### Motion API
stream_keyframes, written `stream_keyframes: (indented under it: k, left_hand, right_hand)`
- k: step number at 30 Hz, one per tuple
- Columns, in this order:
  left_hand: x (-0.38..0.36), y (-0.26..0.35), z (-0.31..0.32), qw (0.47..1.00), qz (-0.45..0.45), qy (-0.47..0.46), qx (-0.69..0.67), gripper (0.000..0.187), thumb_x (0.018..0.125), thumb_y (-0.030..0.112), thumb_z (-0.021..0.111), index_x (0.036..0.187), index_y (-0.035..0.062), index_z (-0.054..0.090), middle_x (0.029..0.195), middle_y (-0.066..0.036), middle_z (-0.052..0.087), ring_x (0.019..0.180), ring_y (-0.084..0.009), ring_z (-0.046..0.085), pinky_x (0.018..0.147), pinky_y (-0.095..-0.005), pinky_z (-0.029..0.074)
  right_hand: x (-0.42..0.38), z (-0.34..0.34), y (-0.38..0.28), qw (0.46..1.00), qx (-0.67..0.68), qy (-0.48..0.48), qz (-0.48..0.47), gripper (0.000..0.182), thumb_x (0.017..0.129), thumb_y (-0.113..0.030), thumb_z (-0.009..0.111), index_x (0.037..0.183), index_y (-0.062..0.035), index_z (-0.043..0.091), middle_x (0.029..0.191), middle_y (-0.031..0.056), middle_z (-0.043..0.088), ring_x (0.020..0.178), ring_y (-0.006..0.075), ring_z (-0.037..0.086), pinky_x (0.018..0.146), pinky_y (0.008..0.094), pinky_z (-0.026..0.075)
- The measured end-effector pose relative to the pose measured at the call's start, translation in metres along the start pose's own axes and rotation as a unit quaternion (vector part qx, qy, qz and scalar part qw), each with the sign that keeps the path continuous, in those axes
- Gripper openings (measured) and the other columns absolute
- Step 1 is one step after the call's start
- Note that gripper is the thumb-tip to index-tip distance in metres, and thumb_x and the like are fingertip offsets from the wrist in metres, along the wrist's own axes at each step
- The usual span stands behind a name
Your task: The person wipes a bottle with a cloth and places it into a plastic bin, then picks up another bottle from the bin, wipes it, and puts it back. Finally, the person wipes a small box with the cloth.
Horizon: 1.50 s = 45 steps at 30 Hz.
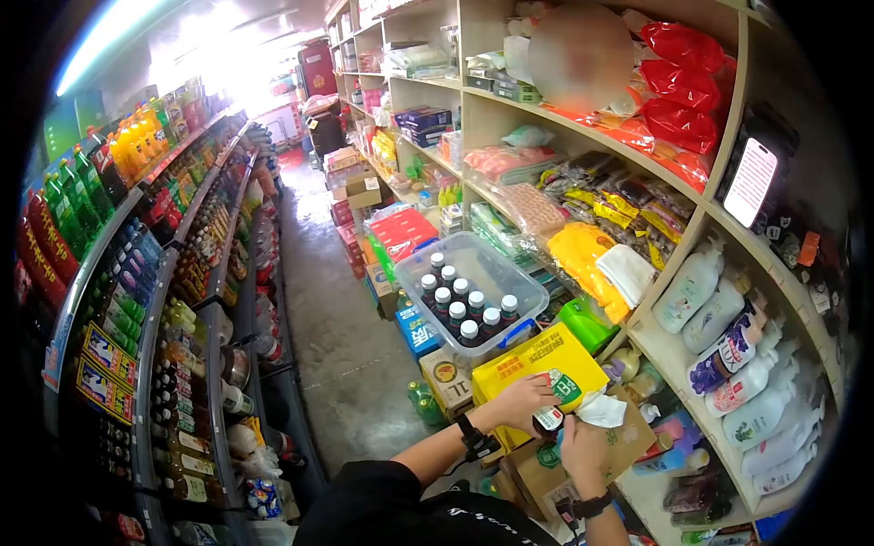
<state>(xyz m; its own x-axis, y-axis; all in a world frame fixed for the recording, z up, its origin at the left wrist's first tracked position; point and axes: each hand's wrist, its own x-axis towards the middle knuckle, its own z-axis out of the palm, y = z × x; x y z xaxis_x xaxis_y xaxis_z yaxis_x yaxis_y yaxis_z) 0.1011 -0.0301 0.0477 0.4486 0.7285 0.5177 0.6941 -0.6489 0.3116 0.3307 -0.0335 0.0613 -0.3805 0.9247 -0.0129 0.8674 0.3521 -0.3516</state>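
My left hand (525,401) is closed around a small dark bottle (548,419) with a white label, held low over the boxes. Close beside it, my right hand (584,448) has its fingers curled in, its thumb near the bottle; what it holds, if anything, is hidden. A crumpled white cloth or tissue (602,409) lies just above my right hand. Under my hands are a yellow carton (514,369) and an open brown cardboard box (637,435). Beyond them, a clear plastic bin (419,314) contains several dark bottles (459,312) with white caps, standing upright.
Shelves of drink bottles (100,200) line the left side of the aisle (332,364). On the right, shelves carry pump bottles (692,296), packaged goods and a lit phone (751,182). A white towel (628,273) hangs over a shelf edge. Stacked cartons (446,378) stand below the bin.
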Motion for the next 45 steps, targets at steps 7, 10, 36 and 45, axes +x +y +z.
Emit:
stream_keyframes:
  k: [7, 10, 36, 45]
  left_hand:
    - [-0.002, 0.003, -0.005, 1.0, -0.018, -0.006, 0.019, 0.073, 0.054, 0.048, 0.092, 0.112, 0.009, 0.073, 0.11, -0.006, 0.072, 0.112, -0.0286, 0.062, 0.106, -0.0408, 0.048]
    - [-0.004, 0.003, -0.004, 0.998, -0.043, -0.029, 0.019, 0.075, 0.055, 0.046, 0.093, 0.118, 0.01, 0.073, 0.114, -0.006, 0.072, 0.117, -0.029, 0.061, 0.102, -0.0421, 0.05]
    - [-0.005, 0.005, -0.001, 0.998, -0.059, -0.01, 0.009, 0.071, 0.058, 0.049, 0.092, 0.117, 0.0133, 0.073, 0.113, -0.007, 0.072, 0.122, -0.0296, 0.062, 0.095, -0.0398, 0.052]
    - [-0.003, 0.001, 0.001, 0.999, -0.043, -0.003, 0.02, 0.069, 0.058, 0.045, 0.092, 0.116, 0.013, 0.074, 0.113, -0.005, 0.072, 0.12, -0.0282, 0.063, 0.093, -0.0394, 0.052]
  right_hand:
    - [0.01, 0.014, -0.029, 0.995, -0.021, 0.093, -0.009, 0.062, 0.101, -0.054, 0.052, 0.09, 0.0053, 0.067, 0.08, 0.0266, 0.071, 0.071, 0.043, 0.07, 0.065, 0.0524, 0.055]
    - [0.032, -0.002, -0.028, 0.998, -0.013, -0.053, 0.035, 0.071, 0.104, -0.057, 0.043, 0.101, 0.0081, 0.07, 0.088, 0.031, 0.072, 0.081, 0.0474, 0.071, 0.076, 0.0543, 0.056]
    - [0.019, 0.052, 0.058, 0.875, 0.433, 0.035, 0.214, 0.066, 0.107, -0.056, 0.044, 0.136, 0.0006, 0.062, 0.123, 0.021, 0.071, 0.105, 0.0352, 0.07, 0.096, 0.0446, 0.053]
    - [0.019, 0.012, -0.019, 0.995, -0.041, 0.083, -0.042, 0.059, 0.099, -0.051, 0.054, 0.078, 0.0019, 0.07, 0.072, 0.0283, 0.07, 0.066, 0.0431, 0.07, 0.064, 0.0526, 0.056]
